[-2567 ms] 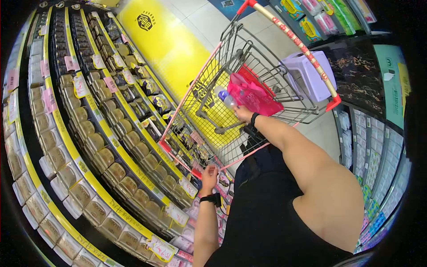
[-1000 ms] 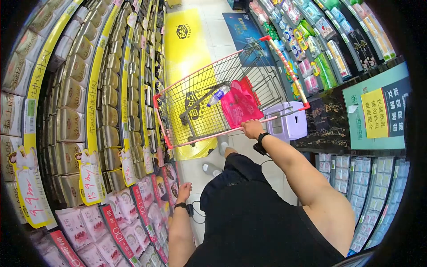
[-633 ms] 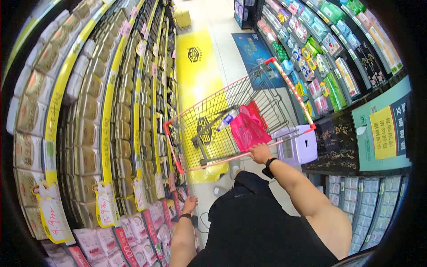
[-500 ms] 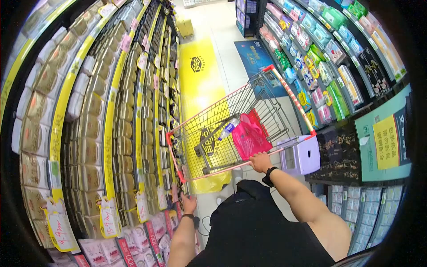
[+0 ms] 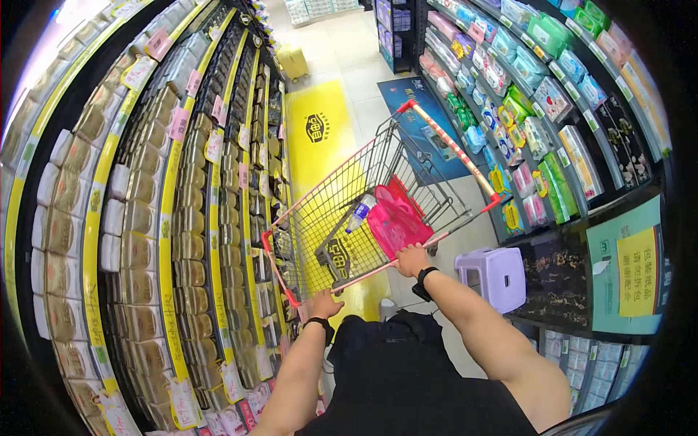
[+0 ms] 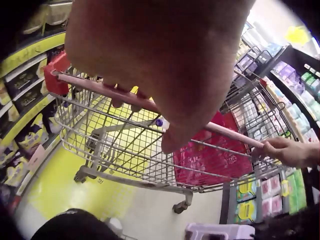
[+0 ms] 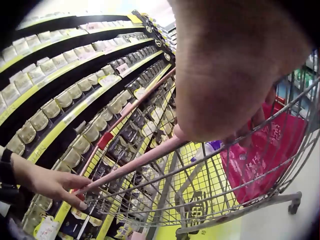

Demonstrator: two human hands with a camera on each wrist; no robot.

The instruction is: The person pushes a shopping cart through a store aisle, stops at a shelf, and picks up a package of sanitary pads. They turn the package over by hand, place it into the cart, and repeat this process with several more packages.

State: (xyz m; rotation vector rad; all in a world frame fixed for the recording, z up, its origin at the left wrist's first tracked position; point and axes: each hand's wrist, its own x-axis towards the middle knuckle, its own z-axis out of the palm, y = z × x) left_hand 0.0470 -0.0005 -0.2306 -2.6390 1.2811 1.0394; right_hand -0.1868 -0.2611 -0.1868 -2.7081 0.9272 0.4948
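Observation:
A wire shopping cart with pink rails stands before me, its handle to the right. My right hand grips the near side rail; its curled fingers show in the left wrist view. Farther left, near the red corner piece, my left hand holds the same rail. In the left wrist view its thumb lies on the near side and its fingertips peek out beyond the rail. Inside the cart lie a bright pink bag and a clear bottle with a purple label. My palms hide parts of the rail in both wrist views.
Shelves of packaged goods run along the left, near my left arm. More shelves line the right. A light purple stool stands beside the cart's right end. Yellow floor covering stretches ahead, with a yellow case farther up.
My left hand, apart from the cart half a second ago, has moved up to its near left rail. Earlier, my right hand moved from the bottle to the rail. The cart has turned slightly.

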